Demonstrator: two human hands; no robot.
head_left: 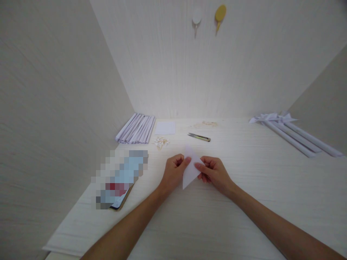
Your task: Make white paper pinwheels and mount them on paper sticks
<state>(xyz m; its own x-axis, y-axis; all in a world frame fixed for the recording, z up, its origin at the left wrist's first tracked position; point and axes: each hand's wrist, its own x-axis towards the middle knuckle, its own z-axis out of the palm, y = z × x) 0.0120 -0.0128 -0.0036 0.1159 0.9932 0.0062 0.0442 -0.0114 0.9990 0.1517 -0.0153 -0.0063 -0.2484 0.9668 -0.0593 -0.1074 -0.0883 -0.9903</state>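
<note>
Your left hand (pixel 175 169) and right hand (pixel 214 172) pinch a white paper triangle (pixel 191 167) between thumbs and fingertips, its opposite edges gripped, above the tabletop's (pixel 244 202) middle.

Both forearms extended forward, converging. Left hand (pixel 175 169) and right hand (pixel 214 172) held close together, fingers curled, thumbs and forefingers pinched.

Pale tabletop (pixel 244 202). Folded paper strips (pixel 136 128) stacked back left, blank sheet (pixel 165 128) beside, small wood bits (pixel 161 142) in front. Snips (pixel 199 137) at ctr. Rolled paper tubes (pixel 295 137) far right. Two hooks (pixel 208 16) on wall.
</note>
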